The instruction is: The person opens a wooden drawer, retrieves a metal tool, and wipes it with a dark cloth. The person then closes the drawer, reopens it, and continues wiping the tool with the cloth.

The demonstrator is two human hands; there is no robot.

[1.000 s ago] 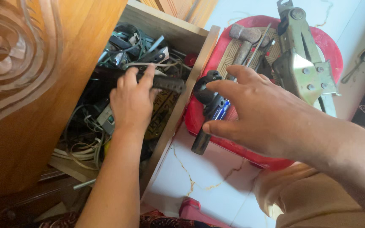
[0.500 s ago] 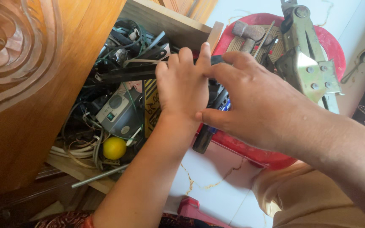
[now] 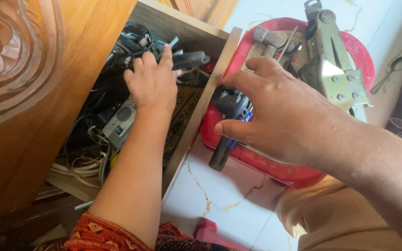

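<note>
Head cam view: my left hand (image 3: 152,83) is down in the wooden drawer (image 3: 201,109), fingers spread flat on the tangle of cables and black tools (image 3: 136,42), not gripping anything. There's a grey box-shaped device (image 3: 119,122) just below my wrist. My right hand (image 3: 275,111) hovers open over the red tray (image 3: 257,160) right next to the drawer, fingers loosely apart, fingertips near the dark tool handles (image 3: 226,139) that hang over the tray's edge. Further back on the tray sit a hammer (image 3: 268,39) and a metal scissor jack (image 3: 333,69). A spoon (image 3: 389,72) lies on the floor, well apart.
</note>
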